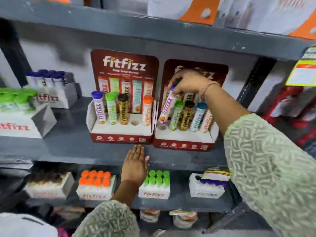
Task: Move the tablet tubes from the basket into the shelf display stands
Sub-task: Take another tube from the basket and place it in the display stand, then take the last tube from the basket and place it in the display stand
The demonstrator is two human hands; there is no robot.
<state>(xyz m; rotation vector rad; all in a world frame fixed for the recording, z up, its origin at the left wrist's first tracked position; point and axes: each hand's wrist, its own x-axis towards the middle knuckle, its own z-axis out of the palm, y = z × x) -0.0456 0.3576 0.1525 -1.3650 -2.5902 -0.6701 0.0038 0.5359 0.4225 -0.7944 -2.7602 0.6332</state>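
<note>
Two dark red display stands sit side by side on the middle shelf. The left stand point(121, 132) holds purple, green, brown and orange-capped tubes, with one empty hole point(135, 123) between brown and orange. The right stand point(184, 139) holds green, brown, blue-capped tubes and one more. My right hand point(188, 82) grips the cap end of a purple-capped tube point(166, 106), tilted, its bottom just above the right stand's leftmost hole point(161, 127). My left hand point(136, 164) lies flat, fingers apart, on the shelf edge below the stands. The basket is not in view.
White boxes of tubes stand at the shelf's left point(51, 93) and on the lower shelf: orange caps point(95, 183), green caps point(155, 183), a purple-capped box point(206, 187). The upper shelf board point(153, 35) hangs close above the stands. Red packets point(294, 106) fill the right.
</note>
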